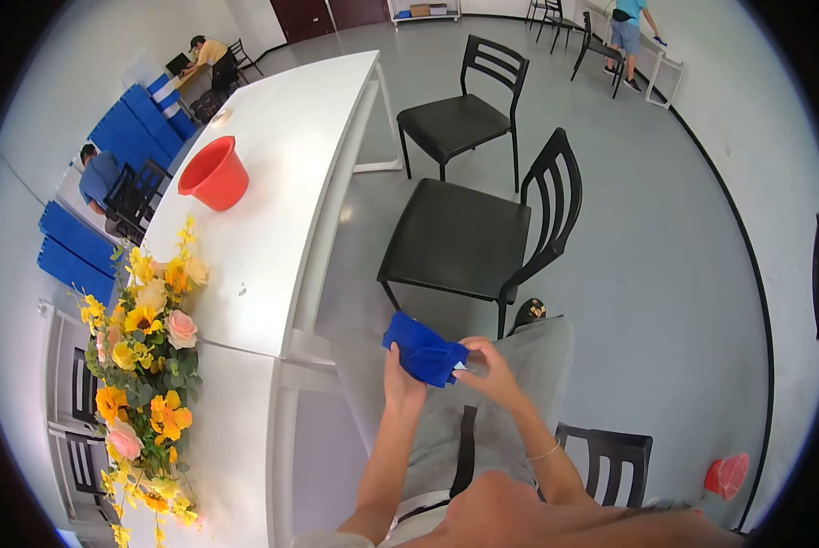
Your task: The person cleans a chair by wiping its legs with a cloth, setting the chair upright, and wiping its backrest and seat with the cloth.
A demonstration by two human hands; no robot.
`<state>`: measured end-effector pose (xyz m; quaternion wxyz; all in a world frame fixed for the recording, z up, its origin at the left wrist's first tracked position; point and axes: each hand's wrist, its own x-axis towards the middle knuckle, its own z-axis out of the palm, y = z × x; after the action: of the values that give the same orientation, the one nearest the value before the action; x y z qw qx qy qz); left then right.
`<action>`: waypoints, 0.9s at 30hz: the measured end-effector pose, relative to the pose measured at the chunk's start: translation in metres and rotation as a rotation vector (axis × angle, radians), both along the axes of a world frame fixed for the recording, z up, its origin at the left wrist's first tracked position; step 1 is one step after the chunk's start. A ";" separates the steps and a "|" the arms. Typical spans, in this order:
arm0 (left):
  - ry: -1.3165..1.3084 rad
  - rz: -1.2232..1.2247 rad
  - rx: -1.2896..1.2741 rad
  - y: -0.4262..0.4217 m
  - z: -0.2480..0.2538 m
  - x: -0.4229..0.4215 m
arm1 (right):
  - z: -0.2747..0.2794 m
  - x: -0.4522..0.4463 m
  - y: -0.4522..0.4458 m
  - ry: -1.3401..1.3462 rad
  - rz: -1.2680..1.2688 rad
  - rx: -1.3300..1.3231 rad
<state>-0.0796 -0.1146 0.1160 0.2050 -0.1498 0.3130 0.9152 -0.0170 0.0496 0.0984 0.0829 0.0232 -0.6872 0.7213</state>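
The table (272,192) fills the left of the frame; a chair (459,237) stands at centre. The cloth (421,350), blue and folded, is below centre, over the lap. The left hand (406,384) grips its left side, thumb on top, fingers beneath. The right hand (493,374) closes on its right end, beside a small white patch (460,366). Step in hand, as judged: two-handed handling of the folds. The next move likely calls for steady left support and a light right pinch.
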 end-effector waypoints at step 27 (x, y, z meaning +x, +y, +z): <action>-0.083 0.185 -0.119 -0.044 -0.043 0.024 | 0.064 -0.132 0.194 -0.172 -0.837 0.005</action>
<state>-0.0552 -0.1590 0.0734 0.1232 -0.2278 0.3428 0.9030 -0.1488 0.2440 0.1619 0.3107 -0.3180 -0.6434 0.6232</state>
